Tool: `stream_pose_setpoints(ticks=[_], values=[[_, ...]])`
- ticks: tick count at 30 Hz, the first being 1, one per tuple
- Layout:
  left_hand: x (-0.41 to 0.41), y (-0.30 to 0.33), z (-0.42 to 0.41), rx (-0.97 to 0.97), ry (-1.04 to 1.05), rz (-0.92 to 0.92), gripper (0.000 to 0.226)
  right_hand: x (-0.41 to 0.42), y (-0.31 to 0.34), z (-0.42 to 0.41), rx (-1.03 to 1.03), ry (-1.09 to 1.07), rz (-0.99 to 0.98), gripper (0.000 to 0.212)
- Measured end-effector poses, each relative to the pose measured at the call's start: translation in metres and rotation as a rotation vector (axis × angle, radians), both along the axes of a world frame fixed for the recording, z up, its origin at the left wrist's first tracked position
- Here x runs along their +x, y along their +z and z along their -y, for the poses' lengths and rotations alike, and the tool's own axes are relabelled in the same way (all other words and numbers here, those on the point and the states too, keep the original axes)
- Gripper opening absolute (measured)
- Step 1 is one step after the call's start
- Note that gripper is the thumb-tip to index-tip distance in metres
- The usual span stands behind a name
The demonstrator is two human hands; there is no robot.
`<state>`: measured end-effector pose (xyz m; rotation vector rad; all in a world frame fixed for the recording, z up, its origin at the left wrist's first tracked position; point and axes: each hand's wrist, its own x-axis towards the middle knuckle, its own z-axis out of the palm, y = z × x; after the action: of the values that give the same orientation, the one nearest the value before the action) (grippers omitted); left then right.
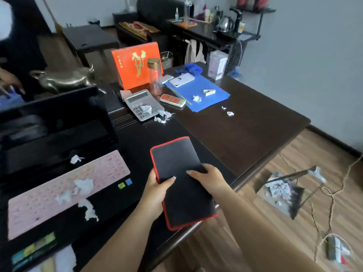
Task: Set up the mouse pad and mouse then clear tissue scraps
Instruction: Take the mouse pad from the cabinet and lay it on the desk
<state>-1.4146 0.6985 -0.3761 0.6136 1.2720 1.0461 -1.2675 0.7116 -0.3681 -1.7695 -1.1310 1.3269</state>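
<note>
Over the desk's near edge: I hold the mouse pad (180,179) above the desk (245,130).
Left hand (157,190): grasping the pad's left edge, thumb on top.
Right hand (211,178): fingers pressed on top; fingers underneath hidden.
Pad shape: possibly folded double, hard to tell.
Tissue scraps (164,116): beside the calculator (140,104); more on the laptop (64,185) keyboard.

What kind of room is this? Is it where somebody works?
Probably an office. There's a big dark desk with a laptop, a calculator and an orange desk calendar. Both hands, left and right, hold a mouse pad. A kettle sits on a side table behind.
</note>
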Motion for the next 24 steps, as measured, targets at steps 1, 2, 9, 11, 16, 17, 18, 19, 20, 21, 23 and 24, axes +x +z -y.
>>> stream_pose_setpoints(ticks=[1, 2, 9, 11, 16, 17, 18, 19, 20, 21, 23, 24], values=[[0.004, -0.006, -0.006, -0.021, 0.041, -0.022, 0.041, 0.003, -0.004, -0.010, 0.016, 0.049, 0.072, 0.026], [0.008, -0.012, -0.013, -0.040, 0.075, -0.046, 0.041, 0.005, -0.010, -0.021, 0.025, 0.101, 0.133, 0.028], [0.013, -0.043, -0.064, -0.135, 0.259, -0.166, 0.039, -0.005, -0.042, -0.090, 0.052, 0.345, 0.370, 0.044], [0.013, -0.051, -0.078, -0.139, 0.293, -0.232, 0.028, -0.011, -0.049, -0.108, 0.049, 0.428, 0.446, 0.047], [0.026, -0.067, -0.094, -0.243, 0.291, -0.422, 0.045, -0.007, -0.068, -0.126, -0.009, 0.556, 0.549, 0.051], [0.029, -0.069, -0.096, -0.272, 0.308, -0.435, 0.050, -0.006, -0.071, -0.130, -0.015, 0.584, 0.568, 0.052], [0.031, -0.069, -0.096, -0.274, 0.315, -0.446, 0.053, -0.004, -0.072, -0.130, 0.002, 0.605, 0.603, 0.054], [0.032, -0.070, -0.098, -0.268, 0.320, -0.466, 0.056, -0.004, -0.073, -0.130, 0.091, 0.618, 0.661, 0.056], [0.033, -0.071, -0.100, -0.264, 0.329, -0.487, 0.059, -0.004, -0.075, -0.133, 0.241, 0.644, 0.750, 0.060], [0.033, -0.070, -0.103, -0.264, 0.330, -0.510, 0.061, -0.006, -0.077, -0.135, 0.405, 0.673, 0.806, 0.065], [0.035, -0.067, -0.106, -0.259, 0.340, -0.530, 0.062, -0.011, -0.081, -0.136, 0.619, 0.780, 0.823, 0.067], [0.035, -0.065, -0.105, -0.246, 0.341, -0.526, 0.060, -0.014, -0.080, -0.135, 0.673, 0.873, 0.822, 0.058]])
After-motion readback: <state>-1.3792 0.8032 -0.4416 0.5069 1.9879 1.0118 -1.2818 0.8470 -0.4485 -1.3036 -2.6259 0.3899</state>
